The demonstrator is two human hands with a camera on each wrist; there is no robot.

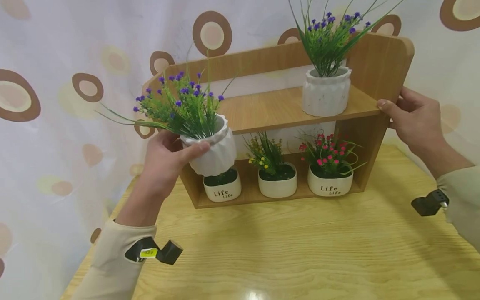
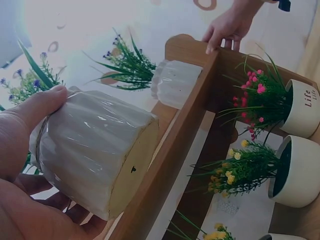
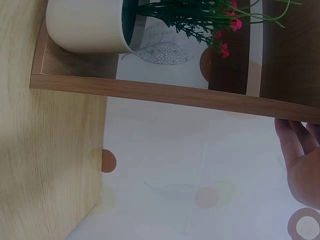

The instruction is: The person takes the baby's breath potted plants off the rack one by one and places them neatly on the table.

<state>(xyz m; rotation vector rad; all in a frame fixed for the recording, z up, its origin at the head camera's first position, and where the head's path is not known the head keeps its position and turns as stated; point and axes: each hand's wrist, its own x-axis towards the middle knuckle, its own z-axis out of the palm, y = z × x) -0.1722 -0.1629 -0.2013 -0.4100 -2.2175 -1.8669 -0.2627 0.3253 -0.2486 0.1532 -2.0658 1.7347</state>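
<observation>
My left hand (image 1: 163,164) grips a white fluted flowerpot (image 1: 213,150) with purple flowers and grass blades, tilted leftward at the shelf's left end. Its thumb lies across the pot's front; in the left wrist view the pot's flat base (image 2: 134,167) faces the wooden shelf (image 2: 167,165). At the shelf's right side panel (image 1: 378,71), my right hand (image 1: 421,118) holds the edge, thumb in front and fingers on the outer face. A similar white pot (image 1: 326,93) with purple flowers stands upright on the upper board, near that panel.
Along the lower level stand three cream pots: a left one (image 1: 223,189) partly hidden by the held pot, a middle one (image 1: 277,185) with yellow flowers, and a right one (image 1: 330,183) with red-pink flowers. The shelf stands on a wooden table (image 1: 262,241) before a circle-patterned curtain (image 1: 123,37).
</observation>
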